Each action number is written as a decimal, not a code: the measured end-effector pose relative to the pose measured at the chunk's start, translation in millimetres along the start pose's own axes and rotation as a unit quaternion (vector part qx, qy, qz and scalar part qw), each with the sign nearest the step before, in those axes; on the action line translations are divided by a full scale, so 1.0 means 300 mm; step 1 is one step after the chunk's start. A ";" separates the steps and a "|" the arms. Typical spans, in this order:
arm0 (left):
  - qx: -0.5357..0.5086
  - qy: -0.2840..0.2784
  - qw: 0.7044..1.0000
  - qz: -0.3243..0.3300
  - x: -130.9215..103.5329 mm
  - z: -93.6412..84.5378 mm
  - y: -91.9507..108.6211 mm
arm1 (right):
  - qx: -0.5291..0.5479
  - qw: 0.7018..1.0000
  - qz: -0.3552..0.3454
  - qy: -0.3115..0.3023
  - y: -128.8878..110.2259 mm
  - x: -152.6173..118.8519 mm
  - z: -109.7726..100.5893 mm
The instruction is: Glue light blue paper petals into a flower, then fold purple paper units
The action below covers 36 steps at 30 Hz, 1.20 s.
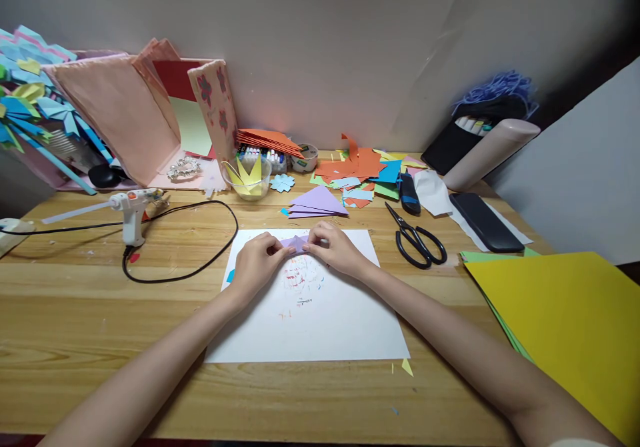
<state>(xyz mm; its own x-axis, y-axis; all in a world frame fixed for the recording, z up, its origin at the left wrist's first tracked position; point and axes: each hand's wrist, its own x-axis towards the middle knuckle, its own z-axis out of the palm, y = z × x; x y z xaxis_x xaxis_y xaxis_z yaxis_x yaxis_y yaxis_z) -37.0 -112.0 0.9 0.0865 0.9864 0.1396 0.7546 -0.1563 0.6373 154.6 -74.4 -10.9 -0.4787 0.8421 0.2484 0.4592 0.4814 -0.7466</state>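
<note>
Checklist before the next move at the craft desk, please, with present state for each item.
1. Purple piece held from both sides: ok, left hand and right hand each pinch an end.
2. White sheet under the hands: ok, it lies flat on the desk.
3. Scissors off the sheet: ok, they lie to its right.
4. Glue gun cord away from the hands: ok, it loops left of the sheet.
5. Glue gun hot or cold: cannot tell.
6. Desk free of scraps: not ok, orange scraps and others lie behind the sheet.
</note>
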 end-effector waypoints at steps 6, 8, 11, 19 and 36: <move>0.050 0.001 0.999 -0.013 -0.006 -0.002 0.016 | -0.025 1.000 0.015 0.005 -0.008 -0.005 0.005; 0.071 0.005 0.997 -0.010 -0.009 -0.001 0.020 | -0.047 0.999 0.021 -0.001 -0.014 -0.006 0.006; 0.109 0.007 0.994 0.005 -0.011 0.002 0.023 | -0.089 0.996 0.023 -0.009 -0.021 -0.006 0.009; 0.273 0.003 0.961 0.051 -0.004 0.023 0.018 | -0.248 0.968 0.023 -0.018 -0.043 -0.002 0.026; 0.313 -0.019 0.948 0.045 0.005 0.019 0.035 | -0.336 0.940 0.050 -0.005 -0.065 -0.006 0.046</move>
<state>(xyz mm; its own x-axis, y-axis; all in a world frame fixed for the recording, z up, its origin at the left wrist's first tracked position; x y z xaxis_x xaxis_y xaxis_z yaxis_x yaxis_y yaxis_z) -25.4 -112.0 3.6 0.1840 0.9733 0.1370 0.9803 -0.1920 0.0469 136.3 -88.5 -5.3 -0.4125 0.8910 0.1895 0.8706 0.4469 -0.2059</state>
